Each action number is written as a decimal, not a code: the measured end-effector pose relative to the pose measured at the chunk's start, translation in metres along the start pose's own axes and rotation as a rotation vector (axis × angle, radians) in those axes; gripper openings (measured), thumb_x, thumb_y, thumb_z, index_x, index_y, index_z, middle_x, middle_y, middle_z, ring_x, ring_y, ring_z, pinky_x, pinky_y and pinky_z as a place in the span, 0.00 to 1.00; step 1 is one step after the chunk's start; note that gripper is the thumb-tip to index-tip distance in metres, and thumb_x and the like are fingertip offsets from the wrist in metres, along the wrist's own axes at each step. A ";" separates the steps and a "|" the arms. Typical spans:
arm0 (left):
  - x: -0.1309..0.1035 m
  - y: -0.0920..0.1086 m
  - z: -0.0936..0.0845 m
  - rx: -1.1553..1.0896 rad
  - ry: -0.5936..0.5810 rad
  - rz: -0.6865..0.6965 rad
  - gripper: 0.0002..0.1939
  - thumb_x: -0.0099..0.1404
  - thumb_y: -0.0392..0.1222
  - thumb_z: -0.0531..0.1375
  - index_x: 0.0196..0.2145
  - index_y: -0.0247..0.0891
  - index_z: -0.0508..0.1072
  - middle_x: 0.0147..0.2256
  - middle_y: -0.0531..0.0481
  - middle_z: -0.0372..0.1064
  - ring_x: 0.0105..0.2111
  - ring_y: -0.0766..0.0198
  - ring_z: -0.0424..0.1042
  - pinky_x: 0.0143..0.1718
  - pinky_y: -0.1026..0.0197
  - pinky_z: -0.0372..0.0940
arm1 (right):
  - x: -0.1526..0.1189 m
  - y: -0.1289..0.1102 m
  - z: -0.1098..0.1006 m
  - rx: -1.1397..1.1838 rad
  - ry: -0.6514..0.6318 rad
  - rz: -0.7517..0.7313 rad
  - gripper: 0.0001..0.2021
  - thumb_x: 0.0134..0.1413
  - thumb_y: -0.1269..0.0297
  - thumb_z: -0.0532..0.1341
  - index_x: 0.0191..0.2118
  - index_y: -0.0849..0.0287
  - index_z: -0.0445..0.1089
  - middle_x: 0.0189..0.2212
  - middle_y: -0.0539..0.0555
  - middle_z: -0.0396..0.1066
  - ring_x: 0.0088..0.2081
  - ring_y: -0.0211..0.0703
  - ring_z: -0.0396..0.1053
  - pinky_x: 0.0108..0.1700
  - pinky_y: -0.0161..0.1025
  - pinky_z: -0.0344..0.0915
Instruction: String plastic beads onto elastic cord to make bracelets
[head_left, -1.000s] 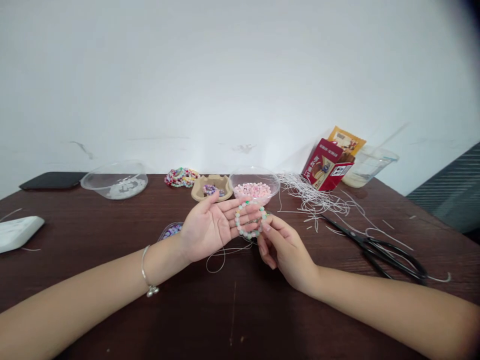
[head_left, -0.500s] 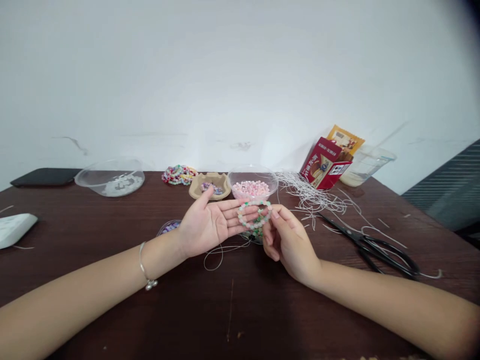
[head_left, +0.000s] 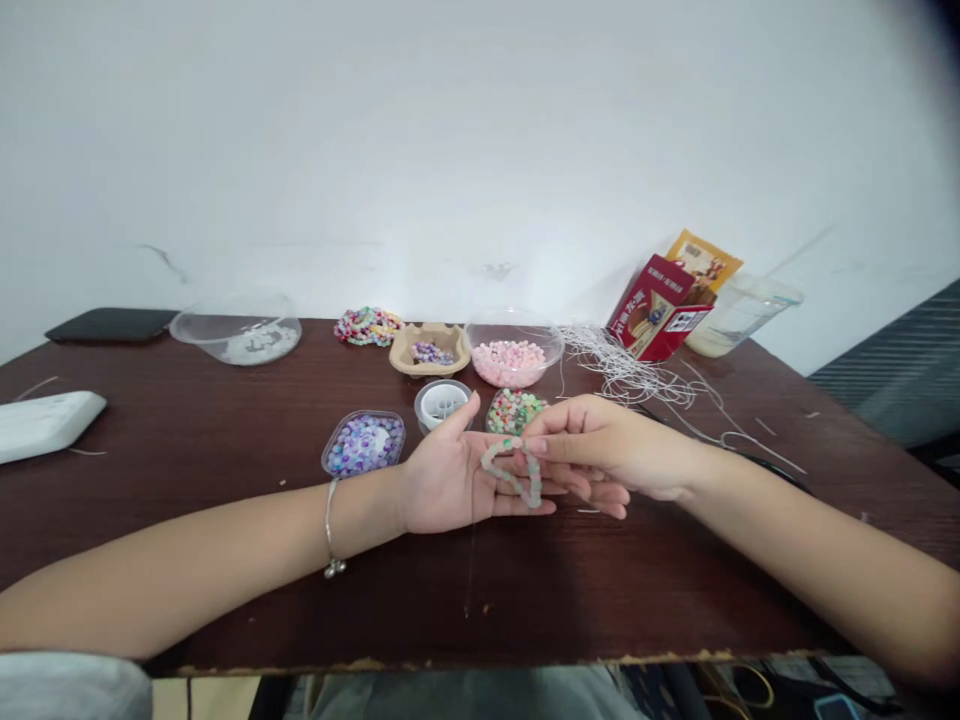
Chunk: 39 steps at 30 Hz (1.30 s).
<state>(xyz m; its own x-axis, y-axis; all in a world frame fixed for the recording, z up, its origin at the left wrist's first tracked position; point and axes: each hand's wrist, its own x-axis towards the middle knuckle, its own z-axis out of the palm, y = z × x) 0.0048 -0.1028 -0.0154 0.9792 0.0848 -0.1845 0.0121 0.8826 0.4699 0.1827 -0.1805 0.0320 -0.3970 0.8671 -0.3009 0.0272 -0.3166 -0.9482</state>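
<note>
A pale green and pink beaded bracelet (head_left: 534,482) hangs in a bent loop from the thumb and forefinger of my right hand (head_left: 600,447). Palm up beneath it lies my left hand (head_left: 446,485), fingers stretched out, with the beads over its fingers. Whether the beads rest on the palm side or just hover, I cannot tell. Behind my hands stands a small tub of green and red beads (head_left: 514,410). Left of it is a round tub with a white insert (head_left: 442,405). By my left wrist sits a tub of purple and blue beads (head_left: 365,444).
Along the wall are a clear bowl of white beads (head_left: 262,342), a pile of beaded bracelets (head_left: 367,326), a cardboard tray (head_left: 409,364), a bowl of pink beads (head_left: 512,360), tangled white cord (head_left: 626,368), a red box (head_left: 656,310) and a plastic cup (head_left: 739,315). A white device (head_left: 49,425) lies left.
Both hands have come lower and nearer with the bracelet, which went from a round loop to a bent one. The view has tilted down, showing the table's front edge.
</note>
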 end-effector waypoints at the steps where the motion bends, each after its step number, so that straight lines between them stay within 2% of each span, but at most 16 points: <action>1: 0.000 -0.001 -0.001 -0.002 -0.015 -0.012 0.42 0.67 0.61 0.33 0.43 0.19 0.71 0.42 0.26 0.71 0.45 0.46 0.71 0.58 0.41 0.48 | 0.002 0.001 -0.001 -0.010 0.015 0.025 0.11 0.55 0.58 0.60 0.30 0.61 0.67 0.14 0.42 0.63 0.09 0.26 0.54 0.09 0.25 0.51; 5: 0.000 0.000 -0.001 -0.060 -0.035 -0.007 0.38 0.69 0.58 0.34 0.47 0.21 0.69 0.43 0.29 0.71 0.50 0.48 0.68 0.59 0.42 0.46 | 0.008 0.001 -0.008 -0.170 0.090 -0.003 0.13 0.56 0.58 0.59 0.25 0.62 0.65 0.15 0.44 0.63 0.10 0.25 0.53 0.11 0.25 0.48; 9: -0.003 0.002 0.001 -0.080 -0.068 0.032 0.37 0.69 0.58 0.35 0.51 0.21 0.65 0.48 0.27 0.68 0.56 0.45 0.62 0.60 0.42 0.45 | 0.011 0.002 -0.015 -0.305 0.182 -0.115 0.12 0.55 0.59 0.59 0.27 0.62 0.68 0.15 0.44 0.61 0.13 0.25 0.52 0.15 0.26 0.46; 12: -0.003 0.004 0.001 -0.082 -0.093 0.053 0.39 0.68 0.59 0.34 0.54 0.20 0.63 0.51 0.27 0.66 0.57 0.45 0.60 0.60 0.42 0.45 | 0.014 0.006 -0.018 -0.345 0.232 -0.182 0.11 0.55 0.58 0.60 0.28 0.61 0.69 0.15 0.44 0.60 0.15 0.27 0.52 0.17 0.28 0.47; 14: -0.003 0.005 0.001 -0.090 -0.091 0.063 0.41 0.67 0.61 0.34 0.55 0.19 0.62 0.51 0.27 0.65 0.58 0.45 0.59 0.60 0.42 0.45 | 0.013 0.009 -0.020 -0.428 0.326 -0.244 0.12 0.54 0.57 0.60 0.28 0.60 0.68 0.16 0.45 0.60 0.17 0.29 0.53 0.19 0.29 0.50; 17: -0.004 0.005 0.002 -0.099 -0.060 0.085 0.41 0.67 0.62 0.34 0.54 0.20 0.62 0.50 0.29 0.65 0.56 0.46 0.61 0.59 0.43 0.47 | 0.009 0.015 -0.018 -0.794 0.611 -0.427 0.11 0.56 0.56 0.59 0.31 0.58 0.67 0.19 0.47 0.63 0.20 0.32 0.57 0.24 0.32 0.54; 19: -0.005 0.005 0.004 -0.120 -0.024 0.118 0.39 0.67 0.62 0.35 0.51 0.22 0.65 0.45 0.32 0.69 0.51 0.49 0.66 0.57 0.47 0.52 | 0.005 0.020 -0.012 -1.144 0.684 -0.597 0.09 0.59 0.58 0.56 0.32 0.57 0.67 0.20 0.48 0.64 0.22 0.34 0.57 0.26 0.34 0.54; 22: -0.006 0.006 0.005 -0.138 0.008 0.181 0.36 0.68 0.60 0.37 0.43 0.25 0.69 0.36 0.39 0.71 0.39 0.57 0.70 0.49 0.54 0.60 | 0.005 0.029 0.003 -1.540 0.561 -0.813 0.11 0.61 0.63 0.54 0.29 0.58 0.69 0.22 0.51 0.65 0.25 0.37 0.60 0.28 0.37 0.55; 25: -0.005 0.006 0.005 -0.123 -0.001 0.191 0.36 0.67 0.61 0.36 0.41 0.28 0.70 0.33 0.40 0.70 0.34 0.58 0.69 0.43 0.56 0.62 | 0.011 0.038 0.018 -1.663 0.496 -0.879 0.13 0.62 0.67 0.53 0.28 0.61 0.70 0.25 0.54 0.67 0.29 0.41 0.63 0.32 0.39 0.59; 30: -0.004 0.006 0.006 -0.122 0.094 0.178 0.40 0.66 0.63 0.33 0.45 0.25 0.70 0.38 0.36 0.70 0.40 0.56 0.70 0.44 0.58 0.62 | 0.018 0.043 0.023 -1.549 0.463 -0.968 0.14 0.63 0.72 0.49 0.32 0.62 0.71 0.23 0.52 0.68 0.27 0.38 0.63 0.30 0.38 0.61; 33: -0.005 0.006 0.006 -0.147 0.061 0.151 0.39 0.67 0.62 0.34 0.41 0.25 0.71 0.32 0.39 0.71 0.33 0.60 0.70 0.38 0.61 0.63 | 0.017 0.039 0.016 -1.505 0.436 -1.025 0.12 0.64 0.71 0.50 0.38 0.61 0.71 0.27 0.52 0.71 0.30 0.39 0.67 0.34 0.38 0.65; 35: -0.005 0.007 0.006 -0.148 0.050 0.144 0.39 0.67 0.62 0.35 0.40 0.25 0.71 0.31 0.40 0.71 0.30 0.61 0.70 0.38 0.60 0.63 | 0.013 0.034 0.013 -1.486 0.442 -1.064 0.10 0.63 0.68 0.52 0.44 0.60 0.69 0.33 0.54 0.73 0.34 0.41 0.69 0.37 0.40 0.66; 37: -0.005 0.007 0.005 -0.142 0.078 0.164 0.39 0.68 0.61 0.34 0.44 0.24 0.71 0.36 0.37 0.73 0.35 0.58 0.72 0.44 0.57 0.63 | 0.005 0.031 0.015 -1.427 0.432 -1.085 0.10 0.61 0.65 0.55 0.46 0.58 0.67 0.33 0.55 0.73 0.34 0.43 0.69 0.36 0.41 0.66; 39: -0.004 0.008 0.003 -0.140 0.113 0.195 0.38 0.68 0.59 0.35 0.50 0.22 0.68 0.43 0.34 0.73 0.44 0.55 0.72 0.51 0.54 0.60 | -0.004 0.034 0.025 -1.341 0.309 -1.101 0.08 0.59 0.64 0.57 0.43 0.56 0.67 0.26 0.52 0.71 0.28 0.41 0.67 0.30 0.40 0.64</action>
<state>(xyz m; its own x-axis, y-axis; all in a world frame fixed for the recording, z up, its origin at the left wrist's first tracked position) 0.0016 -0.0979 -0.0081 0.9313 0.3039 -0.2007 -0.2108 0.8992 0.3834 0.1626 -0.2044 0.0031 -0.5800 0.5259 0.6221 0.6205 0.7800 -0.0810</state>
